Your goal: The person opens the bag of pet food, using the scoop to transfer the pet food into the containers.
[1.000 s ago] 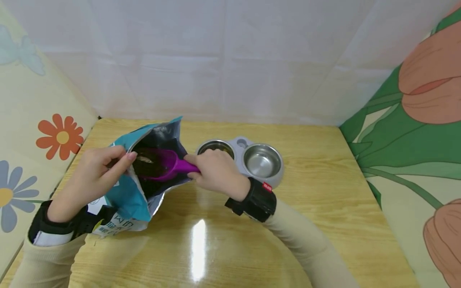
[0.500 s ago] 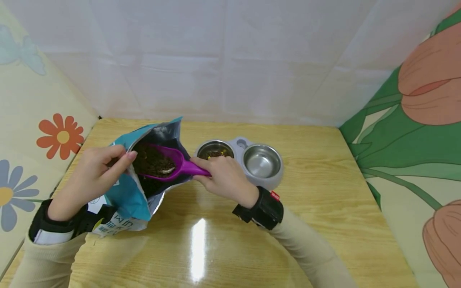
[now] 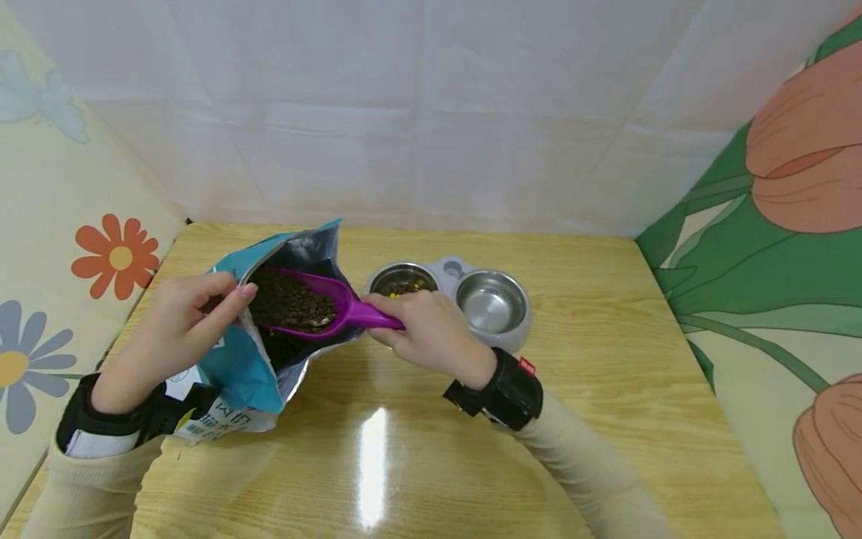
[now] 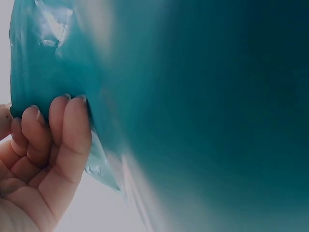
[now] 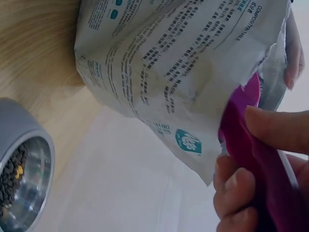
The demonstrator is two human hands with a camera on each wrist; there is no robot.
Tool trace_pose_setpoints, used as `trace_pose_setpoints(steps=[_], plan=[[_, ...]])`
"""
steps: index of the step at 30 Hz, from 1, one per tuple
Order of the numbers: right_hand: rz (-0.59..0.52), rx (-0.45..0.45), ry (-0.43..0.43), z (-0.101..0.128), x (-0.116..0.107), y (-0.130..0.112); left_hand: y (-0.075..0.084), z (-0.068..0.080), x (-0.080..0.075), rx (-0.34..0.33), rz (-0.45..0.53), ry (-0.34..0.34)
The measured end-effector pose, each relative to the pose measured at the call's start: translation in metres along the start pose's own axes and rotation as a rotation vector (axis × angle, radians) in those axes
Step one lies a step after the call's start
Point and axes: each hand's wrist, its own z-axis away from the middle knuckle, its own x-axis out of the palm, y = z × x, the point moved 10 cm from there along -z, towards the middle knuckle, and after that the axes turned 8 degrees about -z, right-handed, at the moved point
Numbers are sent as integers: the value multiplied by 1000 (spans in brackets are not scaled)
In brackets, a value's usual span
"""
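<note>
My left hand (image 3: 178, 329) pinches the near rim of a blue and white pet food bag (image 3: 245, 367), which leans open toward the right. In the left wrist view, its fingers (image 4: 72, 128) curl against the bag's teal side (image 4: 193, 96). With my right hand (image 3: 431, 333) I grip the handle of a purple scoop (image 3: 357, 314). Brown kibble (image 3: 303, 303) fills the scoop, whose front end is still inside the bag's mouth. The right wrist view shows the thumb lying along the purple handle (image 5: 265, 169) and the fingers curled beneath it.
A grey double bowl stand (image 3: 453, 267) sits behind my right hand. Its left steel bowl (image 3: 404, 268) holds kibble with yellow bits; the right steel bowl (image 3: 491, 303) shows bare metal. A white sheet (image 3: 417, 120) hangs behind the wooden table (image 3: 592, 359).
My right hand has drawn the scoop rightward, partly out of the bag, and the kibble heaped in it now shows. The left hand and the bag have stayed nearly in place.
</note>
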Motion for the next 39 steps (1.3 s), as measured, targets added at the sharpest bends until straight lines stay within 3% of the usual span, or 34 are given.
trace_pose_setpoints(steps=[18, 39], plan=[[41, 29, -48, 13, -31, -5, -1, 0, 0, -6, -16, 1], [-20, -11, 45, 38, -59, 10, -3, 1, 1, -13, -10, 6]])
